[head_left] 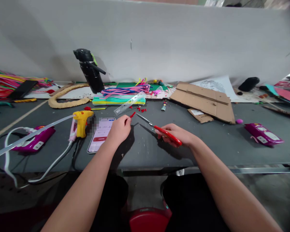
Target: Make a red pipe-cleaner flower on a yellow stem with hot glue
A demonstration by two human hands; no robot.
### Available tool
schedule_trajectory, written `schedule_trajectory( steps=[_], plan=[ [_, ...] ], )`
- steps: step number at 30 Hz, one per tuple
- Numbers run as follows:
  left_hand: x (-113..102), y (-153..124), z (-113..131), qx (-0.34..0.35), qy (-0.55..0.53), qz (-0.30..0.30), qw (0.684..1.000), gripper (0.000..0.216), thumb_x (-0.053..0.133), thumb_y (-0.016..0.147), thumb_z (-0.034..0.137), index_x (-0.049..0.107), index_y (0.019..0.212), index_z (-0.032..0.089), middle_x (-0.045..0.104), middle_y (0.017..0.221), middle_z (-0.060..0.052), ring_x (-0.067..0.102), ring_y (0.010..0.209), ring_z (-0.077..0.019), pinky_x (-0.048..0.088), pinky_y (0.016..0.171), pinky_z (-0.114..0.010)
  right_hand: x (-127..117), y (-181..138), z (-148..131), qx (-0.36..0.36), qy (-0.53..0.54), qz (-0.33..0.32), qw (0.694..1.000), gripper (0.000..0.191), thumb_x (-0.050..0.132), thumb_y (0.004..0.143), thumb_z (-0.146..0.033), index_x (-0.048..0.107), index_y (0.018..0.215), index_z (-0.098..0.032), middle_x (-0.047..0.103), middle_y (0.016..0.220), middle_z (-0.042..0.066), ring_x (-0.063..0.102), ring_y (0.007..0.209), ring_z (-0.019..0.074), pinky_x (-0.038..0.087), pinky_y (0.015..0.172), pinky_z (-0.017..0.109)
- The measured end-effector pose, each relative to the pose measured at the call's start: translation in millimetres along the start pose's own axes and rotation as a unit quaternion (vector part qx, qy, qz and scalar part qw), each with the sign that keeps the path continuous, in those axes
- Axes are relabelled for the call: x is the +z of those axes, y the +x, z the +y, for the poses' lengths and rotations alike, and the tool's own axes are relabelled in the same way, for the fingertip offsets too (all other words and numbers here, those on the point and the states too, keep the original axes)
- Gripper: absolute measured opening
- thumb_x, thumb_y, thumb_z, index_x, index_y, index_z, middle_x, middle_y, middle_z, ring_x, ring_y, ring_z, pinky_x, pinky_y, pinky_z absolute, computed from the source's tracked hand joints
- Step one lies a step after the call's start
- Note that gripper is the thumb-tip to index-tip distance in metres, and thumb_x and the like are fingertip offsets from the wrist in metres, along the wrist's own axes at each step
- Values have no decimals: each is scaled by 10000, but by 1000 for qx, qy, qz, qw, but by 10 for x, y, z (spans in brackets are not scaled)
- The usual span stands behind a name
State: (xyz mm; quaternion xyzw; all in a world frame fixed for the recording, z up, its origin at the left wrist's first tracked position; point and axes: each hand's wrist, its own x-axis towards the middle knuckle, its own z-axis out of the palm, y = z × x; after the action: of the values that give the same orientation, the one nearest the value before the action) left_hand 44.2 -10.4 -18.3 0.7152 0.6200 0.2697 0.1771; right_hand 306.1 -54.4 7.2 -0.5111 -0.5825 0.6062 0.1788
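Note:
Between the fingertips of my left hand (120,129) is a short red strip (132,114), perhaps a piece of pipe cleaner. My right hand (170,132) grips red-handled scissors (168,134), their blades pointing up and left so the tips come close to the strip. Small red cut pieces (142,110) lie on the table just beyond the tips. Past them, a clear ruler (129,103) rests slanted against a stack of coloured strips (99,100). A phone (102,133) showing a timer lies beside my left wrist.
A yellow glue gun (82,122) with a long glue stick and cables stands at left, near a purple power strip (38,138). Behind are a black bottle (89,72) and a cardboard ring (54,100). To the right lie a lighter (164,106), cardboard (203,100) and another purple power strip (263,134).

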Motion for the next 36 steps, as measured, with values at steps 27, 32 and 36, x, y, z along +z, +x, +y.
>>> schedule_trajectory(
  steps=[27, 32, 36],
  plan=[
    [57, 0, 56, 22, -4, -14, 1000, 266, 435, 973, 306, 632, 815, 223, 740, 869, -56, 641, 830, -230, 396, 733, -314, 33, 29, 18, -4, -16, 7, 1000, 579, 699, 781, -711, 649, 765, -134, 499, 547, -28, 404, 400, 72, 278, 358, 214],
    [47, -12, 69, 26, -3, -18, 1000, 263, 437, 972, 313, 625, 807, 228, 731, 841, -51, 636, 804, -228, 388, 714, -312, 29, 35, 31, -12, -29, 9, 999, 581, 671, 800, -719, 648, 769, -140, 508, 554, -27, 409, 406, 75, 290, 367, 219],
    [49, -16, 66, 26, -1, -15, 1000, 267, 437, 968, 301, 604, 771, 232, 723, 830, -46, 625, 784, -222, 377, 700, -313, 25, 19, 21, -24, -37, 3, 999, 551, 671, 810, -690, 640, 775, -141, 534, 579, -17, 428, 428, 75, 282, 393, 223]
  ],
)
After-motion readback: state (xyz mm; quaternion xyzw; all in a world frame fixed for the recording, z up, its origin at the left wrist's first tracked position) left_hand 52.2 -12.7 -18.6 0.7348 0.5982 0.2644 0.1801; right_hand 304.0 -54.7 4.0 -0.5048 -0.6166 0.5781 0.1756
